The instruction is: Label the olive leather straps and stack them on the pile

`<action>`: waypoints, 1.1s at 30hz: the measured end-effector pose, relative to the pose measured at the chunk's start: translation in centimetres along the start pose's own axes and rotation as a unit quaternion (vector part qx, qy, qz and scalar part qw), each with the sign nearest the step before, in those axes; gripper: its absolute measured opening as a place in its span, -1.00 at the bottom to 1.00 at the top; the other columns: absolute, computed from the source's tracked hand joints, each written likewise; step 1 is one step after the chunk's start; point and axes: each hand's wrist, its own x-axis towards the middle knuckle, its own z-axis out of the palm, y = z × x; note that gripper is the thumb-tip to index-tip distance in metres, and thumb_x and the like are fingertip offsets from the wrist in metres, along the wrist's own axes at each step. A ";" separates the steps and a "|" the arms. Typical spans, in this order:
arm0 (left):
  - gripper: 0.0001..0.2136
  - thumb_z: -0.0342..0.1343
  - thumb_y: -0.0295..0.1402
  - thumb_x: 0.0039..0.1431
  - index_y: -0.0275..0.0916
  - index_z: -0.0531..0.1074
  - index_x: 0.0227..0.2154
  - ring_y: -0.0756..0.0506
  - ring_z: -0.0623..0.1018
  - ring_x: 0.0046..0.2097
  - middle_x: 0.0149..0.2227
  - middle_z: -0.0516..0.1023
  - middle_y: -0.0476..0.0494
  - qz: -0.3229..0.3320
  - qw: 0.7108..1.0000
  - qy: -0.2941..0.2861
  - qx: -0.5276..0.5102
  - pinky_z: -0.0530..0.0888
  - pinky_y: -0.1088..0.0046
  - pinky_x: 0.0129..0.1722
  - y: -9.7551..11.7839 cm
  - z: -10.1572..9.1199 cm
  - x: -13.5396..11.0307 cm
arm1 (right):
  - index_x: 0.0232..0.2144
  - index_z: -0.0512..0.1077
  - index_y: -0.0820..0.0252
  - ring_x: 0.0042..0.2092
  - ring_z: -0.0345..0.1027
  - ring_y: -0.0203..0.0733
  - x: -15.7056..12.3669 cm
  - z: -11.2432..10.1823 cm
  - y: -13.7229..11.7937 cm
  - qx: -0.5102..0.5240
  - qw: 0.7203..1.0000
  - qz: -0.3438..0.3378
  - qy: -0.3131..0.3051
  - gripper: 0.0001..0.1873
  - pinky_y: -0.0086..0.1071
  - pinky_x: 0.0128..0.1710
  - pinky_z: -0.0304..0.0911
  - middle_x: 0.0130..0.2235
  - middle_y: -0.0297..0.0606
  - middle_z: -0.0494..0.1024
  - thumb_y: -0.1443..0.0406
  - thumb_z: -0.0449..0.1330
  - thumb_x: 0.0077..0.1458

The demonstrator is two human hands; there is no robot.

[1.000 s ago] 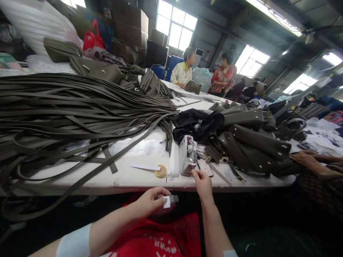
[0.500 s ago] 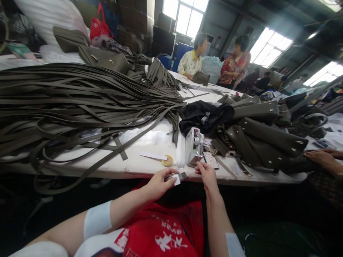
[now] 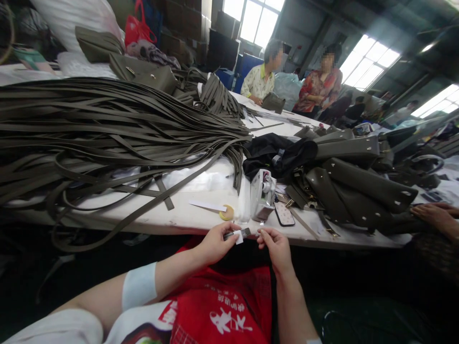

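At the white worktable, our left hand had raised its pinched strap tab. Our right hand, fingertips pinched shut, had closed in beside it.

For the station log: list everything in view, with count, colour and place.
straps: large heap, olive, table's left
handbags: several, olive, table's right
cloth: one, black, table's middle
small machine: one, white, near table edge
phone: one, patterned case, right of the machine
tape roll: one, yellow, left of the machine
paper strip: one, white, beside the tape roll
table: one, white
people: two, far end of table
co-worker's hand: one, right edge, by handbags
left hand: pinches a short dark strap piece with white tab
right hand: fingertips pinched, just right of that piece
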 end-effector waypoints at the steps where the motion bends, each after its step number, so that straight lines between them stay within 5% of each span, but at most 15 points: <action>1: -0.80 0.08 -0.33 0.08 -0.28 0.46 -0.25 -0.13 0.54 -0.20 -0.27 0.59 -0.11 0.005 1.000 0.004 0.008 0.42 0.38 -0.10 0.0 0.1 0.1 | -0.40 0.54 0.26 -0.57 0.30 -0.33 -0.7 0.3 -0.5 0.010 1.000 -0.006 -0.024 -0.59 -0.45 -0.53 0.22 -0.55 -0.31 0.52 0.00 0.33 -0.07; 11: -0.76 0.11 -0.29 0.10 -0.28 0.48 -0.20 -0.11 0.54 -0.24 -0.27 0.59 -0.12 0.022 0.998 0.025 0.052 0.44 0.39 -0.15 0.1 0.1 0.3 | -0.46 0.53 0.28 -0.65 0.19 -0.44 -3.5 3.4 -0.5 0.093 0.987 0.036 -0.125 -0.65 -0.55 -0.63 0.06 -0.64 -0.37 0.44 0.06 0.31 0.01; 24: -0.66 -0.01 -0.11 0.16 -0.31 0.49 -0.32 -0.12 0.52 -0.33 -0.41 0.56 -0.12 -0.004 0.998 0.038 -0.047 0.45 0.39 -0.26 -0.3 0.5 0.5 | -0.52 0.47 0.30 -0.68 0.12 -0.46 -3.3 5.0 0.7 0.073 0.988 0.071 -0.113 -0.53 -0.57 -0.67 0.01 -0.69 -0.40 0.38 -0.03 0.32 -0.04; 29: -0.66 0.12 -0.14 0.09 -0.32 0.53 -0.23 -0.15 0.58 -0.29 -0.36 0.62 -0.15 -0.006 0.997 0.073 0.006 0.50 0.37 -0.23 0.3 0.3 0.5 | -0.42 0.52 0.30 -0.56 0.29 -0.38 -3.3 5.4 0.4 0.113 0.983 0.040 -0.139 -0.56 -0.52 -0.52 0.22 -0.56 -0.31 0.49 -0.01 0.35 -0.05; 33: -0.67 0.10 -0.12 0.15 -0.26 0.58 -0.20 -0.17 0.61 -0.20 -0.26 0.65 -0.17 0.058 0.991 0.109 0.052 0.53 0.36 -0.12 0.2 0.0 0.3 | -0.41 0.55 0.31 -0.51 0.32 -0.33 -2.8 6.4 0.7 0.146 0.982 0.018 -0.122 -0.54 -0.49 -0.47 0.26 -0.55 -0.25 0.52 -0.02 0.35 -0.05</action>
